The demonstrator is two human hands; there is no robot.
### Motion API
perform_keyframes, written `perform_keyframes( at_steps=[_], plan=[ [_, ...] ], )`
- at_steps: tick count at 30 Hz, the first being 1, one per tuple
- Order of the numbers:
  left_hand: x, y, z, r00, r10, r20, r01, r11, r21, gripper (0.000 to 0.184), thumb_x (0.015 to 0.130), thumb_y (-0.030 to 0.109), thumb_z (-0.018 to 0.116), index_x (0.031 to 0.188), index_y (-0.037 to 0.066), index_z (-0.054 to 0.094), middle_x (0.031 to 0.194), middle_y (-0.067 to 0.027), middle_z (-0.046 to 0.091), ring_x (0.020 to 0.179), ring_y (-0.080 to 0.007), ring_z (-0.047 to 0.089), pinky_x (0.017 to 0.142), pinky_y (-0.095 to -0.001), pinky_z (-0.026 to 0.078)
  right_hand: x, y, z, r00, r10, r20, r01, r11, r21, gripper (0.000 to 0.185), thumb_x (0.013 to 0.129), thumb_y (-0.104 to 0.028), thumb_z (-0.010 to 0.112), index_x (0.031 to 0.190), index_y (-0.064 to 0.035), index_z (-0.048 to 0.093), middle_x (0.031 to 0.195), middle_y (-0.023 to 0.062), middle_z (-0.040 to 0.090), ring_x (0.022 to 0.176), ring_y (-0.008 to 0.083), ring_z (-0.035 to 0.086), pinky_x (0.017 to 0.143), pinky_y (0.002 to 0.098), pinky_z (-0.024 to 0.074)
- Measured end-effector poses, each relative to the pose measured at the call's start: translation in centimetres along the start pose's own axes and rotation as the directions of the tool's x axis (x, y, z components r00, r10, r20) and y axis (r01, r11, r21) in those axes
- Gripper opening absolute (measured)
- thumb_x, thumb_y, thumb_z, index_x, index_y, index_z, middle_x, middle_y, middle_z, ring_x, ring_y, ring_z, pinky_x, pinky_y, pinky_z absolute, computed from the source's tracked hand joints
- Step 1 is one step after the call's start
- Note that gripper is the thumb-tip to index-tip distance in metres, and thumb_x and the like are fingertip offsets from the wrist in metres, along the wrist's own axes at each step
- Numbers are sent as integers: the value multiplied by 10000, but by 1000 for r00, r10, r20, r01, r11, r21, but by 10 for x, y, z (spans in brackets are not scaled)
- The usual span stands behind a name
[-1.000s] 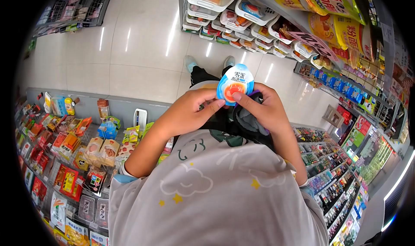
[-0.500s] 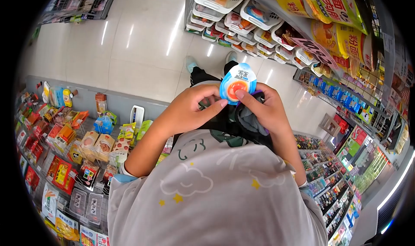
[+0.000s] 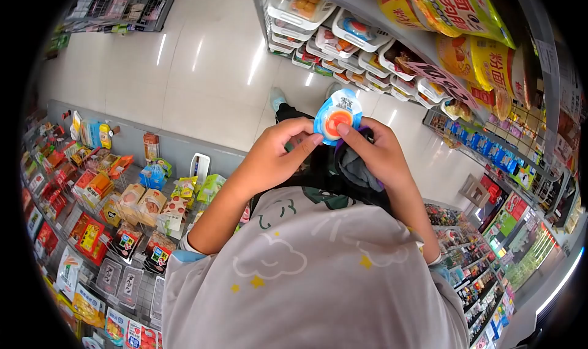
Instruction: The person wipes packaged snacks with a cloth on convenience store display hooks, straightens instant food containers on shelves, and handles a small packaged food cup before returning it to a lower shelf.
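An egg-shaped blue and white snack pack (image 3: 346, 104) with an orange round picture on its front is held up before my body. At its left edge, my left hand (image 3: 278, 151) pinches it between thumb and index finger. My right hand (image 3: 375, 153) grips the pack from the other side, its thumb pressed on the front. A grey cloth-like item (image 3: 353, 169) with a purple edge hangs below the right palm, also in that hand; I cannot make out its exact kind.
Packaged snacks fill a low shelf (image 3: 144, 211) on the left. White baskets (image 3: 358, 36) of packs stand on the shelf ahead, with yellow noodle bags (image 3: 453, 12) above. More stocked racks (image 3: 468, 263) line the right. Tiled floor (image 3: 202, 91) runs between the shelves.
The snack pack tips slightly, its top leaning to the right and farther back. Both hands keep their hold. The surroundings shift slightly in view as my head moves.
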State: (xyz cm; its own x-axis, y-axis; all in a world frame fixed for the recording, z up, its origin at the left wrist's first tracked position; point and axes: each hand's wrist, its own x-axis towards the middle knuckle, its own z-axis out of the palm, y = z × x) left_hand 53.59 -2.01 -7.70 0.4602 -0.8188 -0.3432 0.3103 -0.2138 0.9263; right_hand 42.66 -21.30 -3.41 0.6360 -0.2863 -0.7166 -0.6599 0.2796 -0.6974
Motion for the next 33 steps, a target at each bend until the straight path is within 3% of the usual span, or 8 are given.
perform_keyframes(
  at_steps=[3,7,9,19,25,29,31,33],
  plan=[
    [19,12,3,999,40,6,-40,992,121,148,1023,130,643,1106,14,683,984,0,681,855,-85,561,825,-259,464,2,6,-19,1000,-20,-15,19,1000,-15,371,959,-338,757,1115,-2,741,953,4,710,888,62,604,820,229,476],
    [59,17,10,999,27,16,-28,998,52,174,1044,182,615,1116,36,678,977,3,684,848,-79,567,802,-250,462,1,10,-41,998,-46,-31,46,999,5,363,991,-328,718,1137,4,734,984,14,706,929,70,603,845,229,473],
    [93,9,14,999,-28,-26,25,991,-130,206,1063,245,577,1113,65,664,977,4,694,838,-77,586,755,-242,464,2,12,-52,998,-67,-19,66,997,-37,358,1022,-313,673,1158,15,723,1035,36,716,968,83,605,881,238,474],
    [222,-36,22,968,-149,-202,151,988,-5,191,1067,285,556,1081,119,650,928,7,707,752,-74,612,593,-239,421,7,14,-108,992,-116,52,121,986,-116,348,1054,-304,612,1173,6,716,1104,53,738,1038,110,624,948,261,473],
    [250,-68,26,899,-181,-398,156,983,-94,398,1031,438,616,1074,54,710,843,-35,689,582,-91,589,469,-224,372,11,11,-136,976,-200,83,211,965,-156,321,1053,-294,608,1154,-15,729,1050,38,736,975,94,620,912,252,478],
    [247,-68,29,854,-170,-492,193,981,-3,505,1005,492,640,931,-1,719,772,-62,674,550,-120,591,479,-248,417,11,6,-141,967,-227,112,242,959,-146,312,1056,-291,602,1138,-21,736,1029,32,735,955,90,621,897,248,480],
    [237,-56,31,863,-188,-469,203,979,-19,489,1026,428,615,907,-36,713,806,-92,712,661,-152,668,555,-291,564,9,4,-140,967,-228,113,243,959,-144,310,1058,-289,600,1134,-21,737,1025,30,733,955,88,620,896,246,479],
    [221,-48,32,863,-206,-461,215,976,-34,485,1034,420,594,920,-36,711,806,-84,704,650,-150,654,569,-284,552,7,2,-136,971,-215,107,230,960,-160,304,1060,-285,598,1119,-22,739,1015,25,728,947,84,614,895,244,477]
  ],
)
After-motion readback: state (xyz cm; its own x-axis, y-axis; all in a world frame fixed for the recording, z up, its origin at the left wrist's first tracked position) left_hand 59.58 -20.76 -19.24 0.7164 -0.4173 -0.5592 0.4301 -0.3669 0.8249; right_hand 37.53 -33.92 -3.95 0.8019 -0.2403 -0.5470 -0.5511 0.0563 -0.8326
